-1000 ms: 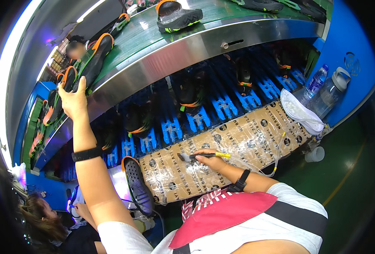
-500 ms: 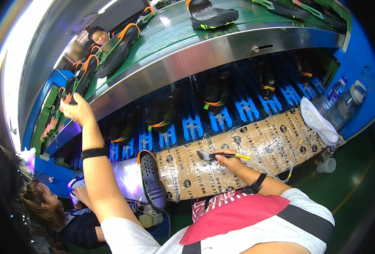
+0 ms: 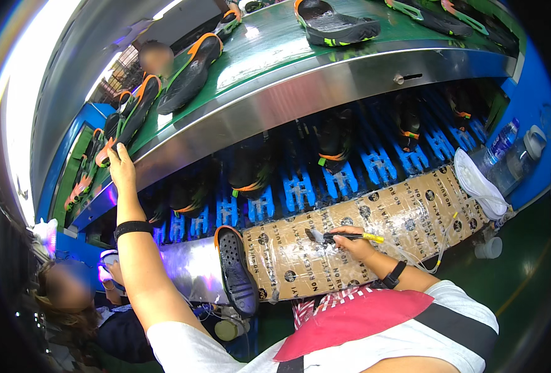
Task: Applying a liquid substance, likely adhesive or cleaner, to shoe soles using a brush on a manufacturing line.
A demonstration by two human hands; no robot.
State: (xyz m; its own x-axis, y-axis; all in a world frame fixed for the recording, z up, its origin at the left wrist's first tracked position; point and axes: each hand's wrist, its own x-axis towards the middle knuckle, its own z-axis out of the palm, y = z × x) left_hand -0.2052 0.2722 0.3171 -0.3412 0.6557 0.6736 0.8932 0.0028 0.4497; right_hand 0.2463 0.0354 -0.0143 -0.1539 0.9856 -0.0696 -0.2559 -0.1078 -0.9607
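Below your right fingers (image 3: 344, 240), cardboard (image 3: 306, 267) lies under glossy clear film (image 3: 272, 261); left of them your table (image 3: 195, 267) looks smooth, shiny metal; right of your left fingers (image 3: 122, 153) gleams a polished metal rail (image 3: 275, 99)

Right hand (image 3: 354, 245) holding brush (image 3: 329, 238) over cardboard (image 3: 412, 217), left hand (image 3: 124, 171) at green conveyor (image 3: 260, 59), black clog (image 3: 238, 273) between

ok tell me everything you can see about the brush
The brush has dark bristles at its left end, a pale band behind them, a slim, plastic-looking black handle and a yellow right end. The right hand grips it mid-handle. It is held roughly crosswise over the cardboard; whether the bristles touch it is unclear. A clear tube seems to run from the yellow end.
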